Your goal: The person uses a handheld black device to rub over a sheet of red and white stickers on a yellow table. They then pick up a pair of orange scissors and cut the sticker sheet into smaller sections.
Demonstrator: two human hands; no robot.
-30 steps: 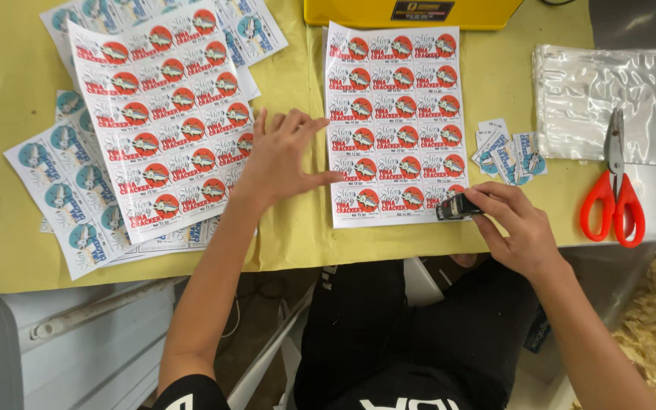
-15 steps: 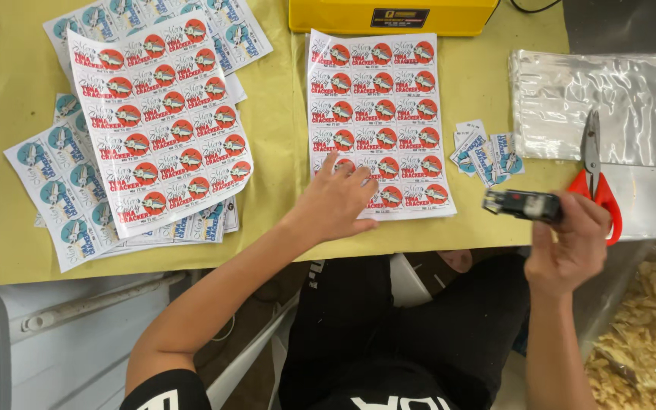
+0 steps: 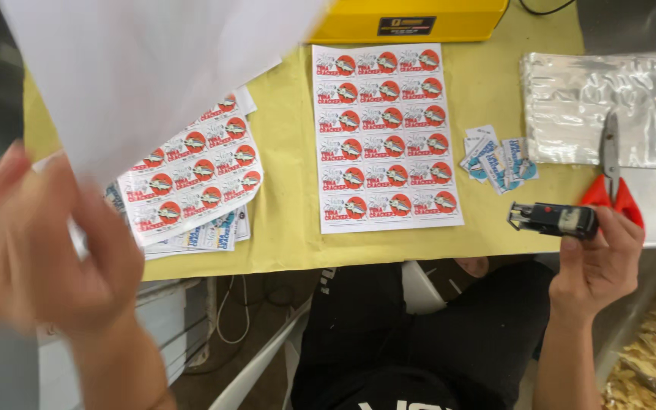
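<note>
From the head camera I see my left hand (image 3: 36, 243) raised close to the lens, blurred, with its fingers closed on the lower edge of a large white sheet (image 3: 153, 68) that shows only its blank side and covers the upper left of the view. My right hand (image 3: 597, 262) is held up at the right edge of the surface, fingers wrapped around a small black stamper (image 3: 554, 219), which lies level in the grip with its end pointing left, just off the front edge of the yellow surface (image 3: 282, 190).

On the surface, between my 2 hands, a flat label sheet (image 3: 385, 137) lies square to me, printed with rows of red-circle fish stickers, 3 across. To the left, partly under the lifted white sheet, a pile of similar label sheets (image 3: 191, 178) lies tilted, with blue-printed sheets peeking out beneath its lower edge. Just right of the flat label sheet sits a small heap of cut blue labels (image 3: 495, 158), loose and overlapping. Further right lies a stack of clear plastic bags (image 3: 601, 106), and a pair of red-handled scissors (image 3: 611, 178) rests on its lower edge, blades pointing away from me, handles near my right hand but apart from it. A yellow box (image 3: 408, 19) stands at the far edge of the surface, touching the top of the flat label sheet.
</note>
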